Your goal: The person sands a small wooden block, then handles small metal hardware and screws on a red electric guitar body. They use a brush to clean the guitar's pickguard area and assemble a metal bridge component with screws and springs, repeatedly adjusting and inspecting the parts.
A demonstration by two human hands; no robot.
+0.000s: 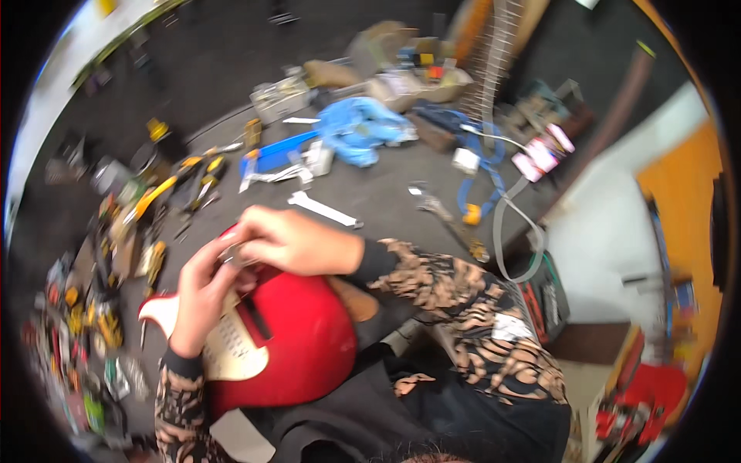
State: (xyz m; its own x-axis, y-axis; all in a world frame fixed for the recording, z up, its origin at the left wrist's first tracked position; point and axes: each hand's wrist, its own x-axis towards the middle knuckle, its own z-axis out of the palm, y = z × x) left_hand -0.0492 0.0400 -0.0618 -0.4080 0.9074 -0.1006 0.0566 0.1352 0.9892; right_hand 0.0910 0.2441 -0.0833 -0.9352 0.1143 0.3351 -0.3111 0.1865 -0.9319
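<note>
A red electric guitar body [312, 351] with a white pickguard [245, 361] lies at the bench's near edge, against my lap. Over its upper part my two hands meet. My left hand [202, 289] comes from the lower left, thumb and fingers pinched round a small shiny metal piece [230, 255]. My right hand [297, 241] reaches across from the right, its fingers curled in against the same piece. Blur and the fingers hide what kind of piece it is. Just beyond the hands lies a silver wrench [324, 209].
A blue cloth [359, 130] and boxes of parts [279, 99] lie farther back. An adjustable wrench [444, 216] rests to the right, near a looped grey cable [498, 239] and a lit phone [543, 153]. A guitar neck [494, 73] stands behind. Yellow-black tools [108, 320] crowd the left.
</note>
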